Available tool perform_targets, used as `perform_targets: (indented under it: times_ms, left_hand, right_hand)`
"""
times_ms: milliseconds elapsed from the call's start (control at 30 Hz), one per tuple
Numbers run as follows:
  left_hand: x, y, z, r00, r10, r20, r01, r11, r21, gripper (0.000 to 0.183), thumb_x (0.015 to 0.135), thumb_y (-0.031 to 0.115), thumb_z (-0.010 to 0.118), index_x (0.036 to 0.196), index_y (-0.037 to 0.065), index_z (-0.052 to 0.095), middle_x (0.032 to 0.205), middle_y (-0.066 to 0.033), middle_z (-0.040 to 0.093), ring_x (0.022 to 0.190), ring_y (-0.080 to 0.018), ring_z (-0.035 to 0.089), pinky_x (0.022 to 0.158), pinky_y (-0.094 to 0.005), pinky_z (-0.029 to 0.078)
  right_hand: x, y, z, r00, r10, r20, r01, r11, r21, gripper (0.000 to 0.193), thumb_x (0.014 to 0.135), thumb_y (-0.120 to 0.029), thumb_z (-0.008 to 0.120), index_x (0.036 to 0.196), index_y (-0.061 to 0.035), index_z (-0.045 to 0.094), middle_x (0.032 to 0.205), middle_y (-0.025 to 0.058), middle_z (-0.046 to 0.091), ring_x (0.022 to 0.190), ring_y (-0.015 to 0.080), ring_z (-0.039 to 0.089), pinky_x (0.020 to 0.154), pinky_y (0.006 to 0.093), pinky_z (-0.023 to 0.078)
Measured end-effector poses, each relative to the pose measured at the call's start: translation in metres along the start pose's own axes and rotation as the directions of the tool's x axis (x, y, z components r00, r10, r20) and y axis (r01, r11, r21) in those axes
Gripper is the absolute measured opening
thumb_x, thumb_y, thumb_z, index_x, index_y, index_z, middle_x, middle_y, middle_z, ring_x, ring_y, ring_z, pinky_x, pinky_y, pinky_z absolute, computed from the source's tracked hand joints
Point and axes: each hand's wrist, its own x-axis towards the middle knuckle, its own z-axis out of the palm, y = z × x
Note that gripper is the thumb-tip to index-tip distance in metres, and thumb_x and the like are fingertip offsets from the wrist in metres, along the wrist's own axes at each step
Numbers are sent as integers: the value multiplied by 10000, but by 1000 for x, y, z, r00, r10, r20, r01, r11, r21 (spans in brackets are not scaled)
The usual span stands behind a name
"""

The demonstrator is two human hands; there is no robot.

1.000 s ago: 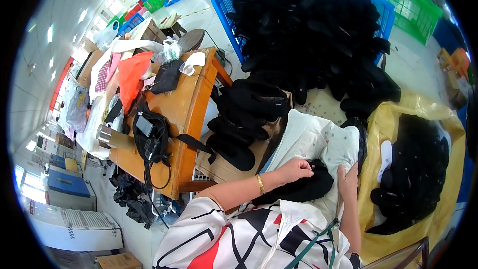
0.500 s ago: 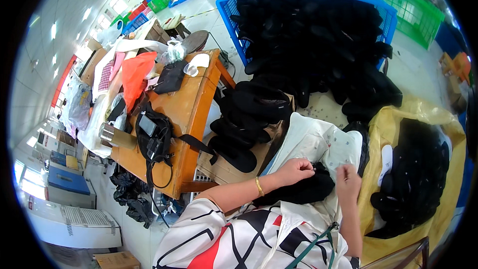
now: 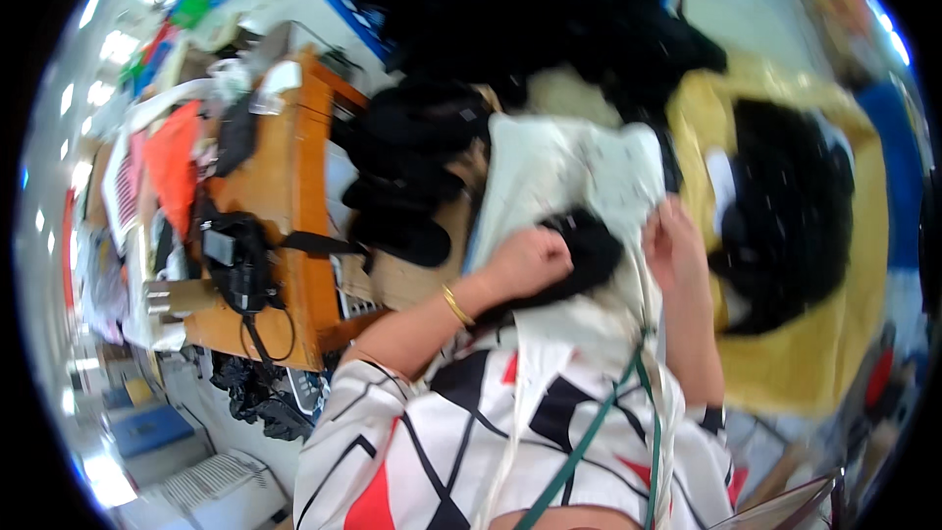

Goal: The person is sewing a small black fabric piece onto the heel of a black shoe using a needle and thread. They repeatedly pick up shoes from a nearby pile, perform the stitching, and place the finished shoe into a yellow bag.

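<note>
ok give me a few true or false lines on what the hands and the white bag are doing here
1. The left hand rests on a black item at the white bag. True.
2. The right hand is on the wooden table. False: it grips the bag's edge, away from the table.
3. A gold bangle sits on the left wrist. True.
4. The yellow sack is filled with red items. False: black items lie in it.
5. Black soles are stacked between the table and the bag. True.
</note>
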Motion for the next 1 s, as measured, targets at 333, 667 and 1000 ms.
perform_targets:
  times_ms: [333, 667, 1000]
  left_hand:
    - [-12, 15, -4, 984, -164, 67, 154, 978, 139, 366, 868, 348, 698, 844, -16, 675, 776, -184, 687, 740, -349, 668, 677, -436, 508]
    - [-40, 28, -14, 984, 173, -33, -172, 984, 37, 167, 832, 74, 704, 944, 2, 604, 792, -63, 584, 702, -159, 546, 652, -290, 451]
    - [-43, 24, -12, 950, -312, -27, 212, 704, -677, 156, 901, 120, 742, 948, -11, 672, 923, 1, 659, 834, -66, 568, 769, -227, 476]
  right_hand:
    - [-22, -24, -34, 964, -267, -10, 266, 963, -34, 78, 1003, -127, 577, 996, -52, 600, 827, 3, 552, 718, 111, 527, 665, 251, 461]
    - [-28, 19, 2, 985, -60, 162, 171, 473, -864, 509, 992, -432, 595, 825, 48, 600, 676, 73, 517, 651, 143, 477, 612, 323, 427]
    - [-54, 27, 47, 887, -214, 409, 444, 156, -882, 427, 951, -322, 647, 750, 47, 570, 624, 102, 507, 572, 196, 459, 548, 354, 368]
